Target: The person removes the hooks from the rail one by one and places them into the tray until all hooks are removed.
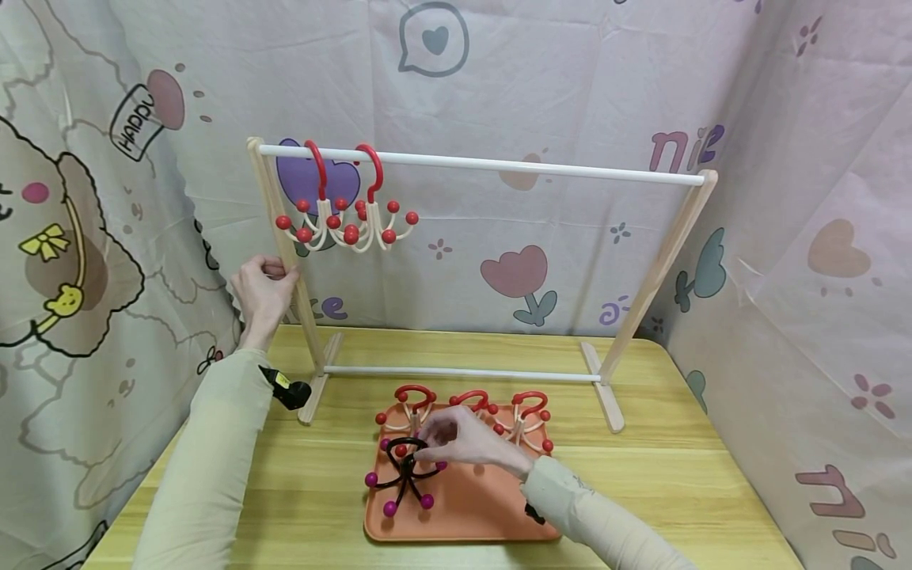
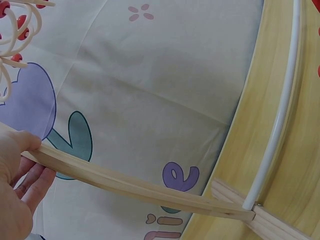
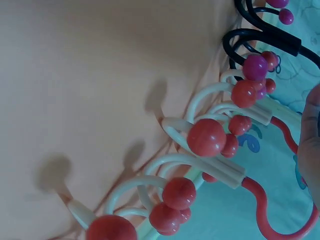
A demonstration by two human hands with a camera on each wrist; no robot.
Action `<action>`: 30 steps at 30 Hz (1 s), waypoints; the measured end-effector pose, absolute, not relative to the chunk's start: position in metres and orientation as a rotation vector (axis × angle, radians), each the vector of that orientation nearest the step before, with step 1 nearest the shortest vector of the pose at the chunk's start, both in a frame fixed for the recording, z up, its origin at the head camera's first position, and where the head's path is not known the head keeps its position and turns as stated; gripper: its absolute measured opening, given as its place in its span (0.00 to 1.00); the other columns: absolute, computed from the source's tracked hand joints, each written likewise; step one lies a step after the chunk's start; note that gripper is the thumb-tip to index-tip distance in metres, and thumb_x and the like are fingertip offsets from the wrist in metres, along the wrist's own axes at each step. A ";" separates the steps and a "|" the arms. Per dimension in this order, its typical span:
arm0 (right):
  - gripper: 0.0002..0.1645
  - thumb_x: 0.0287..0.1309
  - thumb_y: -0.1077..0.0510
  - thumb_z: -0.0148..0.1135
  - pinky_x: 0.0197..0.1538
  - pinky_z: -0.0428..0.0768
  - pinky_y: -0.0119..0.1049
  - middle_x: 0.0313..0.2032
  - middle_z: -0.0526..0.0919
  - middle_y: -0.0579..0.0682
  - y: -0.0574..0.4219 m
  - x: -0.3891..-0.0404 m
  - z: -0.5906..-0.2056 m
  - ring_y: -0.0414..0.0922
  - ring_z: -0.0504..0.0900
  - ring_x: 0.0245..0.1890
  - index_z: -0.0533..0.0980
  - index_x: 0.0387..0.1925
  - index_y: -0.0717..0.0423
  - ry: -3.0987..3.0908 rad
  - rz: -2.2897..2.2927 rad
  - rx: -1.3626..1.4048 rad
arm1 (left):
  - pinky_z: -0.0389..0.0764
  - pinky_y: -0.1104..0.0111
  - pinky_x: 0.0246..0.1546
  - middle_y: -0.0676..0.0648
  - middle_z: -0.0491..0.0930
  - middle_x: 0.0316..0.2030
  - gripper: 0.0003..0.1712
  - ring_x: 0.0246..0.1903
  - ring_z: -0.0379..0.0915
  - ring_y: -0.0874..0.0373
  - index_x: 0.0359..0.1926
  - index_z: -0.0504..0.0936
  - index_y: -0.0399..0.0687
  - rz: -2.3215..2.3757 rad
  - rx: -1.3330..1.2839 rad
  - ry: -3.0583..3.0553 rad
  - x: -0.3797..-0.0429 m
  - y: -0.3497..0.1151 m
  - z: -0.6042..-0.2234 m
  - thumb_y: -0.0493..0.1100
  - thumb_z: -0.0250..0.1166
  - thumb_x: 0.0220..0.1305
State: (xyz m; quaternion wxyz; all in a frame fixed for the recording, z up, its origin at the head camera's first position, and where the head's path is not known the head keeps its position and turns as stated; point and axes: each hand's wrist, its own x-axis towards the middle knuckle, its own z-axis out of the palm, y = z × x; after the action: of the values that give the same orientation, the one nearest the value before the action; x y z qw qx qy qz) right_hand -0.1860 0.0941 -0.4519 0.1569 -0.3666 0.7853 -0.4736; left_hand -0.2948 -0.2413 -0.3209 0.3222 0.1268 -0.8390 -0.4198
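Observation:
In the head view, my left hand point(image 1: 264, 289) grips the left wooden post point(image 2: 130, 180) of a small hanging rack, thumb on one side and fingers on the other. My right hand point(image 1: 463, 437) is over a peach tray point(image 1: 492, 511), pinching the hook of a black multi-arm hanger point(image 1: 406, 469) with magenta ball tips. This hanger stands hook up at the tray's left. Behind it lie three cream multi-arm hangers point(image 1: 520, 427) with red hooks and red balls. Two more red-hooked hangers point(image 1: 372, 202) hang from the rack's white top bar point(image 1: 484, 164), toward its left end.
The rack stands on a wood-grain table point(image 1: 670, 475), behind the tray. Its white lower bar point(image 1: 456, 371) joins two wooden feet point(image 1: 604, 388). Printed cloth curtains point(image 1: 442, 103) enclose the back and both sides.

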 end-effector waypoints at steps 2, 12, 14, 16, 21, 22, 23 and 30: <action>0.09 0.59 0.53 0.70 0.31 0.74 0.25 0.29 0.83 0.46 0.094 -0.187 -0.448 0.30 0.73 0.24 0.83 0.40 0.50 2.226 -1.383 -1.055 | 0.67 0.74 0.35 0.38 0.84 0.38 0.16 0.28 0.67 0.67 0.45 0.85 0.36 -1.103 0.332 -2.205 -0.295 -0.241 -0.321 0.45 0.69 0.62; 0.11 0.65 0.55 0.65 0.31 0.72 0.26 0.32 0.87 0.58 0.095 -0.197 -0.423 0.32 0.73 0.26 0.83 0.43 0.57 2.248 -1.457 -1.135 | 0.67 0.74 0.35 0.38 0.84 0.39 0.16 0.27 0.66 0.69 0.45 0.85 0.36 -1.100 0.323 -2.207 -0.294 -0.241 -0.321 0.45 0.68 0.63; 0.09 0.65 0.57 0.64 0.32 0.73 0.26 0.32 0.85 0.61 0.096 -0.201 -0.416 0.33 0.74 0.26 0.83 0.43 0.58 2.254 -1.482 -1.155 | 0.67 0.74 0.36 0.38 0.85 0.39 0.16 0.27 0.66 0.69 0.45 0.85 0.36 -1.098 0.324 -2.206 -0.294 -0.241 -0.321 0.45 0.69 0.62; 0.09 0.65 0.58 0.64 0.33 0.75 0.27 0.32 0.85 0.61 0.096 -0.204 -0.409 0.34 0.76 0.27 0.82 0.44 0.57 2.265 -1.500 -1.157 | 0.67 0.73 0.36 0.38 0.85 0.38 0.16 0.26 0.66 0.69 0.45 0.85 0.36 -1.096 0.326 -2.207 -0.294 -0.240 -0.321 0.44 0.69 0.62; 0.10 0.65 0.60 0.63 0.35 0.79 0.29 0.33 0.86 0.59 0.096 -0.215 -0.388 0.35 0.80 0.29 0.81 0.46 0.60 2.322 -1.555 -1.132 | 0.67 0.74 0.36 0.38 0.85 0.39 0.16 0.26 0.66 0.69 0.45 0.85 0.37 -1.099 0.327 -2.209 -0.294 -0.240 -0.321 0.44 0.68 0.62; 0.11 0.65 0.60 0.64 0.35 0.79 0.29 0.33 0.86 0.59 0.096 -0.218 -0.383 0.35 0.80 0.29 0.81 0.46 0.61 2.342 -1.572 -1.137 | 0.67 0.74 0.36 0.38 0.85 0.39 0.16 0.26 0.66 0.70 0.45 0.85 0.37 -1.102 0.328 -2.209 -0.294 -0.240 -0.320 0.44 0.69 0.62; 0.11 0.64 0.61 0.64 0.35 0.79 0.29 0.33 0.86 0.60 0.095 -0.221 -0.377 0.36 0.80 0.29 0.81 0.46 0.62 2.358 -1.594 -1.140 | 0.67 0.74 0.36 0.38 0.84 0.39 0.16 0.26 0.66 0.70 0.45 0.85 0.37 -1.106 0.329 -2.210 -0.294 -0.240 -0.320 0.45 0.69 0.62; 0.13 0.61 0.64 0.65 0.36 0.80 0.28 0.37 0.86 0.63 0.088 -0.245 -0.337 0.34 0.81 0.29 0.80 0.46 0.67 2.436 -1.792 -1.087 | 0.67 0.75 0.35 0.40 0.84 0.39 0.17 0.25 0.65 0.72 0.46 0.84 0.37 -1.114 0.340 -2.219 -0.293 -0.241 -0.320 0.45 0.69 0.62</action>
State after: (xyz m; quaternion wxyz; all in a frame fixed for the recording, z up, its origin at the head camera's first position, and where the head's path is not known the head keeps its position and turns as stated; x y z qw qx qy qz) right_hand -0.2449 0.0877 -0.3365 -0.0361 -0.3381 0.7576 -0.5571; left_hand -0.2935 -0.2413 -0.3197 0.3124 0.1287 -0.8411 -0.4223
